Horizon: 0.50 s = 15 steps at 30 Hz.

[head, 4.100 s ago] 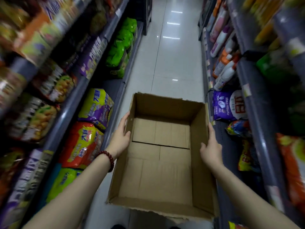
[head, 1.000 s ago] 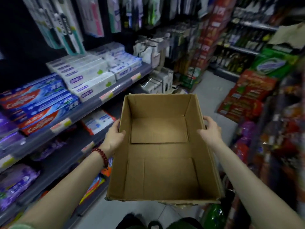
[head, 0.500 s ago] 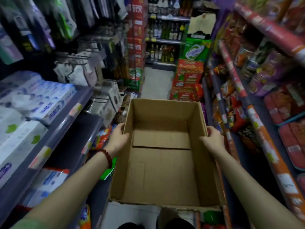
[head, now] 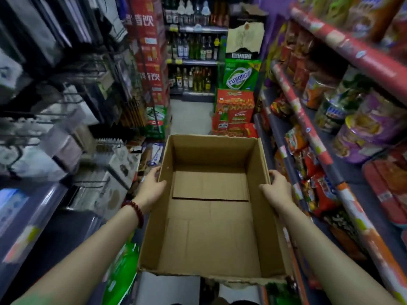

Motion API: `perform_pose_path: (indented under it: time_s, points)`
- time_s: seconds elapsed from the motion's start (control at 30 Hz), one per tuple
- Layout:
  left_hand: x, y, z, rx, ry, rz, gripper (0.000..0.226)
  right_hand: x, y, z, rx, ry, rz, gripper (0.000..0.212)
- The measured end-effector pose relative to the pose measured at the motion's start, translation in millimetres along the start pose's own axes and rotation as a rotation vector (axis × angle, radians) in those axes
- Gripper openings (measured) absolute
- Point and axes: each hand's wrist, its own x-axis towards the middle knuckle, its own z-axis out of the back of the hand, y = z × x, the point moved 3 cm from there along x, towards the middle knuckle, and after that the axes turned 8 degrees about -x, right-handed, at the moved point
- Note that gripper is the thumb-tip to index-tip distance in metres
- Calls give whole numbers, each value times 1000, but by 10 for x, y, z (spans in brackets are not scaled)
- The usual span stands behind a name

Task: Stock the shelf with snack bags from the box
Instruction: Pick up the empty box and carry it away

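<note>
An open brown cardboard box (head: 211,234) is held in front of me at waist height, and nothing lies inside it. My left hand (head: 152,188), with a dark red bead bracelet on the wrist, grips the box's left wall. My right hand (head: 276,190) grips the right wall, fingers curled over the rim. Snack bags (head: 317,190) in red, orange and green sit on the shelf (head: 352,208) to my right, close beside the box.
Left shelving (head: 28,219) carries boxed and hanging goods. Ahead, stacked red and green drink cases (head: 234,113) narrow the aisle, with a bottle shelf (head: 193,62) behind. A green bag (head: 123,269) sits low at my left. Grey floor (head: 189,117) runs forward.
The view has swung from a snack aisle past toothpaste shelves to face down this aisle. Both hands keep the same grip on the box throughout.
</note>
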Motion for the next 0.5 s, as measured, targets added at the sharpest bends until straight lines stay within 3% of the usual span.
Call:
perform_pose_path:
  time_s: [0.5]
  points:
    - [2339, -835, -213, -33, -59, 25, 42, 2420, 1051, -363, -9, 44, 63, 41]
